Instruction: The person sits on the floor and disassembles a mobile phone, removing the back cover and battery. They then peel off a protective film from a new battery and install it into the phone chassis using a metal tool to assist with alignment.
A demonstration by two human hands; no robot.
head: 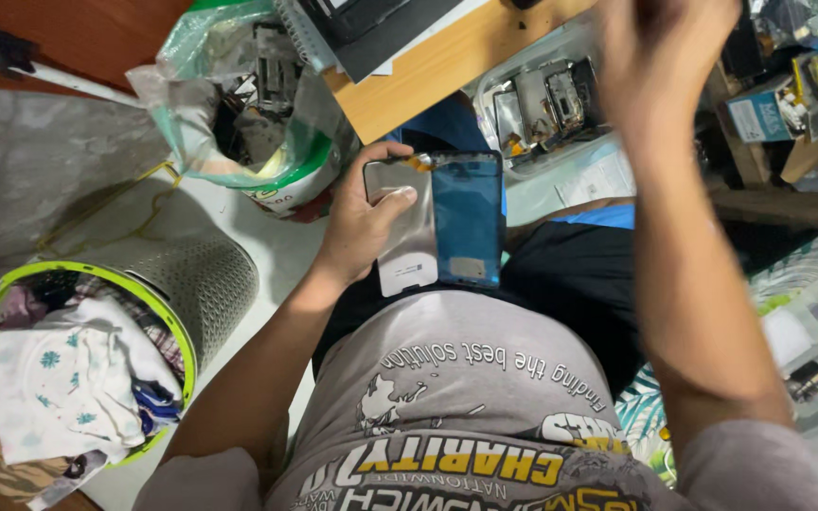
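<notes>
Left hand (364, 225) grips an opened phone (437, 222) over the lap, thumb on its silver half beside the blue frame; right hand (660, 57), raised and blurred, grasp indeterminate; disassembly appears underway, steady support needed next

The phone screen panel (467, 220), a blue rectangle with a dark frame, is the landmark. Just left of it, touching, lies a grey metal back plate (402, 227) with a white label at its lower end. Up and left sits a green-and-clear plastic bag (239, 104) of parts. Far right and above stands a small blue-and-white box (757, 112)
</notes>
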